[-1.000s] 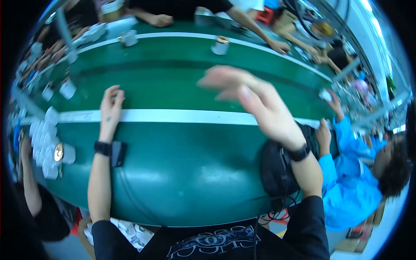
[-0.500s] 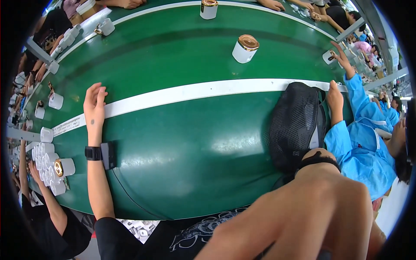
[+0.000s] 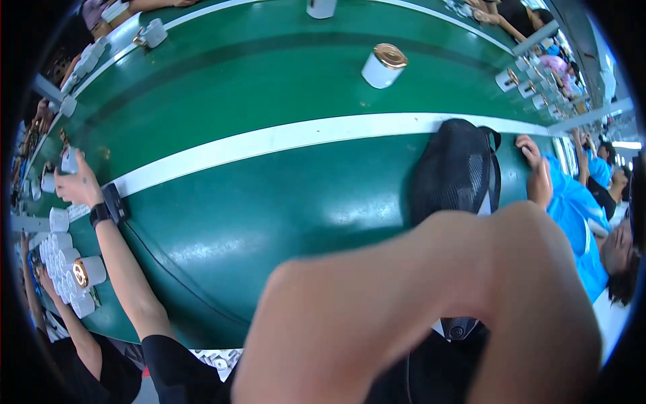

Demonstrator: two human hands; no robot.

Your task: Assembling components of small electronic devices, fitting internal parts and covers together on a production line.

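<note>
At the far left, my left hand (image 3: 77, 187) reaches over the white rail with thumb and fingers apart. It is right beside a white container (image 3: 70, 160) with a gold-coloured part on top; whether the fingertips touch it, I cannot tell. Another white container (image 3: 48, 180) stands just left of the fingers. A black wristband with a small dark box (image 3: 114, 203) and a cable is on my left wrist. My right hand (image 3: 336, 296) is large and blurred close in front of the view, bent at the wrist, and its fingers are hidden.
A black mesh bag (image 3: 451, 168) lies right on the green table (image 3: 269, 202). Beyond the white rail (image 3: 269, 138), a white container with a gold lid (image 3: 383, 66) stands on the green belt (image 3: 235, 87). White cups (image 3: 64, 259) are grouped left. A person in blue (image 3: 572, 215) sits right.
My left hand has moved left from the rail toward the white containers, fingers spreading. My right hand has come further across the view. The view has shifted; the neighbour in blue has drawn an arm back.
</note>
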